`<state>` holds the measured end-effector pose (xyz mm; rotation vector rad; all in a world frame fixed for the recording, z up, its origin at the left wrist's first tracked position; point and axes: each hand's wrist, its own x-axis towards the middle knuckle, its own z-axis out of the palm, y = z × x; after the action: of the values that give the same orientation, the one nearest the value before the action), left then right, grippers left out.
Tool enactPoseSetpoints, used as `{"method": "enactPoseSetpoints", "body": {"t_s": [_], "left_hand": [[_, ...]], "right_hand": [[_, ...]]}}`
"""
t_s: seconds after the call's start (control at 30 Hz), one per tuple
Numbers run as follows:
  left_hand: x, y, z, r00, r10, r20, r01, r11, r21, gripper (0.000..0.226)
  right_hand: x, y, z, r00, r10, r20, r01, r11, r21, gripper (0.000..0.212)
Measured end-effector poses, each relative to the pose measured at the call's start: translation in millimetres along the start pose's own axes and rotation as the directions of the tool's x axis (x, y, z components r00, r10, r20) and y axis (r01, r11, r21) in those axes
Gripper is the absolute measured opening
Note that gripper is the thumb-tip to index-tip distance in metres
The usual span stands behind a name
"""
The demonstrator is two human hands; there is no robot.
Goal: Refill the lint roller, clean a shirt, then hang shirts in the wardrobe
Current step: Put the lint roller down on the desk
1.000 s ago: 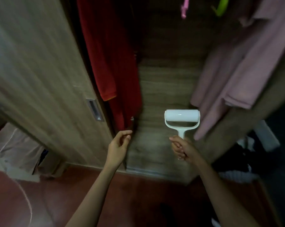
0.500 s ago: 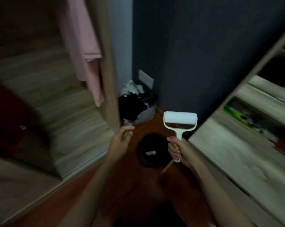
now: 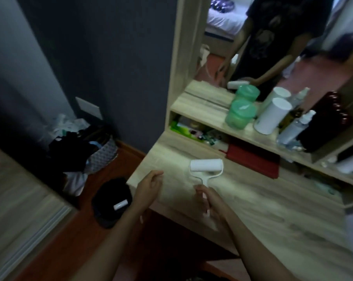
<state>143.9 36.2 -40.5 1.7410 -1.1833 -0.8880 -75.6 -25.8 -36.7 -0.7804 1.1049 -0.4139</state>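
Observation:
My right hand (image 3: 209,200) grips the white handle of the lint roller (image 3: 206,166), whose white roll points up and hovers over the near left part of a light wooden dressing table (image 3: 252,203). My left hand (image 3: 149,186) floats beside it at the table's left edge, fingers loosely curled and holding nothing. The wardrobe's sliding door (image 3: 19,199) shows only at the lower left. No shirt is visible in this view.
A shelf holds a green jar (image 3: 239,114), a white cylinder (image 3: 271,115) and bottles below a mirror (image 3: 273,37). A red flat case (image 3: 252,159) lies on the table. A laundry basket (image 3: 102,153) and a black cap (image 3: 111,200) sit on the floor.
My view has swung right from the open wardrobe with red and pink shirts to the dressing table. Both hands kept their pose, the right still holding the lint roller.

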Motion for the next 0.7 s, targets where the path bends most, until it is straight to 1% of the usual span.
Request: {"method": "enactPoseSetpoints", "body": {"t_s": [0.07, 0.1, 0.17, 0.2, 0.23, 0.27, 0.3, 0.37, 0.4, 0.43, 0.5, 0.57, 0.6, 0.63, 0.67, 0.7], "left_hand": [[15.9, -5.4, 26.7, 0.999, 0.026, 0.031, -0.030, 0.992, 0.126, 0.030], [22.5, -9.6, 38.2, 0.998, 0.027, 0.048, -0.035, 0.982, 0.184, 0.033], [33.3, -19.0, 58.4, 0.996, -0.019, 0.085, -0.009, 0.948, 0.317, 0.042], [36.3, -22.0, 66.9, 0.994, -0.054, 0.095, 0.013, 0.921, 0.389, 0.046], [38.3, -24.2, 74.6, 0.992, -0.079, 0.099, 0.026, 0.892, 0.452, 0.049], [39.2, -24.8, 80.8, 0.990, -0.098, 0.103, 0.034, 0.867, 0.498, 0.051], [39.6, -23.4, 86.0, 0.987, -0.114, 0.109, 0.040, 0.850, 0.526, 0.052], [40.6, -20.6, 94.3, 0.985, -0.124, 0.118, 0.039, 0.831, 0.554, 0.054], [40.7, -19.6, 97.3, 0.985, -0.127, 0.117, 0.039, 0.823, 0.566, 0.056], [40.7, -19.3, 99.6, 0.985, -0.132, 0.112, 0.044, 0.817, 0.576, 0.058], [40.8, -19.4, 102.7, 0.986, -0.136, 0.095, 0.056, 0.812, 0.581, 0.061], [41.6, -20.5, 105.1, 0.988, -0.131, 0.077, 0.064, 0.818, 0.572, 0.061], [41.7, -20.9, 105.3, 0.989, -0.130, 0.072, 0.066, 0.821, 0.567, 0.062], [41.9, -21.2, 105.2, 0.989, -0.132, 0.071, 0.070, 0.823, 0.564, 0.062], [42.5, -22.2, 104.9, 0.988, -0.135, 0.073, 0.071, 0.822, 0.564, 0.062], [43.0, -23.3, 104.5, 0.987, -0.140, 0.078, 0.071, 0.818, 0.571, 0.063]], "right_hand": [[4.7, -1.8, -21.4, 0.996, 0.057, -0.069, -0.057, 0.998, 0.002, 0.020], [9.4, -0.3, -31.5, 0.997, 0.060, -0.049, -0.058, 0.997, 0.043, 0.018], [12.3, -0.5, -42.4, 0.997, 0.073, 0.035, -0.078, 0.985, 0.157, 0.031], [12.6, -1.9, -45.7, 0.994, 0.104, 0.037, -0.109, 0.979, 0.173, 0.032], [12.8, -2.5, -49.5, 0.989, 0.139, 0.045, -0.144, 0.974, 0.177, 0.027], [13.3, -2.7, -52.2, 0.985, 0.161, 0.056, -0.168, 0.968, 0.185, 0.023], [13.9, -3.6, -55.8, 0.981, 0.182, 0.064, -0.192, 0.961, 0.200, 0.025], [13.2, -5.6, -57.5, 0.983, 0.178, 0.051, -0.185, 0.960, 0.212, 0.027], [16.9, -3.2, -59.6, 0.986, 0.165, 0.021, -0.166, 0.967, 0.192, 0.026], [19.6, -1.9, -61.3, 0.990, 0.142, -0.025, -0.136, 0.980, 0.147, 0.024], [23.2, 0.2, -66.1, 0.991, 0.022, -0.136, -0.032, 0.997, -0.072, 0.022], [22.5, 1.8, -70.2, 0.974, -0.136, -0.180, 0.064, 0.932, -0.355, 0.022], [22.6, 3.4, -71.7, 0.956, -0.196, -0.218, 0.084, 0.896, -0.436, 0.017], [21.1, 4.3, -72.1, 0.934, -0.251, -0.253, 0.108, 0.875, -0.472, 0.010], [22.0, 6.9, -74.5, 0.914, -0.292, -0.282, 0.122, 0.860, -0.496, 0.011], [22.2, 9.2, -77.0, 0.894, -0.329, -0.304, 0.133, 0.843, -0.521, 0.021]]}}
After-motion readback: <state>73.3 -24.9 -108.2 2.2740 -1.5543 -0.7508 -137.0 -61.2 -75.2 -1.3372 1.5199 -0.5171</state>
